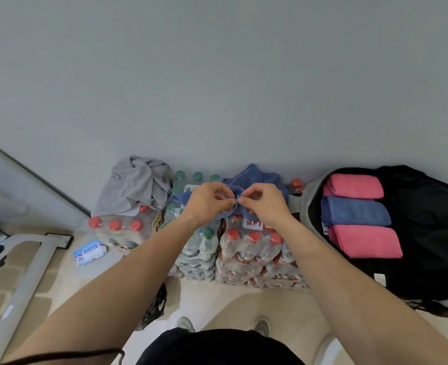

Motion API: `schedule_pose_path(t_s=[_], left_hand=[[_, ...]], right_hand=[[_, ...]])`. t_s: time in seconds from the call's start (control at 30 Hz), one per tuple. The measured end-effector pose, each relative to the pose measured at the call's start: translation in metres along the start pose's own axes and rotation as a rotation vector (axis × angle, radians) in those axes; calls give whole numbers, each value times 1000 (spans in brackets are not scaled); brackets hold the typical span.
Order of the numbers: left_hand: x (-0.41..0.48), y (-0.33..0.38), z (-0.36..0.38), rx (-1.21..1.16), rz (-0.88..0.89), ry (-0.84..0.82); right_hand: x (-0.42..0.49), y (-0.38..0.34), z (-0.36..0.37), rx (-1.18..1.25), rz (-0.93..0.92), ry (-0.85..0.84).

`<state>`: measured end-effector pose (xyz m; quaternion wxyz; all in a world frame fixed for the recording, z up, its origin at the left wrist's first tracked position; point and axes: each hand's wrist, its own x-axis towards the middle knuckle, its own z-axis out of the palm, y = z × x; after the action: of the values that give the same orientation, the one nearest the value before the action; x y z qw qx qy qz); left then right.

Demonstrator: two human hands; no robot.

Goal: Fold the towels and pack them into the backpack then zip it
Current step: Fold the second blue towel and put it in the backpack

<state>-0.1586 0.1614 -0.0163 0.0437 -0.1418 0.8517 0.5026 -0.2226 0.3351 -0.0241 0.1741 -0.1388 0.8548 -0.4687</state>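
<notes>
A crumpled blue towel (255,177) lies on top of stacked packs of bottled water against the wall. My left hand (207,202) and my right hand (266,205) meet close together at its near edge, and each pinches the cloth between thumb and fingers. To the left, a grey towel (134,184) sits bunched on another pack. At the right, the black backpack (428,233) lies open. Inside it are three folded towels: a pink one (354,187), a blue one (357,210) and a second pink one (367,241).
Shrink-wrapped packs of bottles (246,256) with red and green caps stand along the grey wall. A blue-and-white pack of wipes (90,251) lies on the beige floor at the left, near a white frame (30,267). A dark bag (155,306) lies by my feet.
</notes>
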Motion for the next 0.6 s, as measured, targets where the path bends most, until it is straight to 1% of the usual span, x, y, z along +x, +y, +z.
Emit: schedule_pose_path(t_s=[0.17, 0.3, 0.47, 0.6], left_hand=[[-2, 8, 6, -131, -33, -22], [-1, 15, 12, -117, -38, -46], [4, 15, 16, -181, -18, -82], [5, 13, 16, -168, -25, -65]], right_hand=[[-1, 3, -8, 127, 50, -54], [1, 8, -10, 180, 50, -93], [1, 10, -13, 186, 52, -114], [-1, 10, -13, 214, 56, -121]])
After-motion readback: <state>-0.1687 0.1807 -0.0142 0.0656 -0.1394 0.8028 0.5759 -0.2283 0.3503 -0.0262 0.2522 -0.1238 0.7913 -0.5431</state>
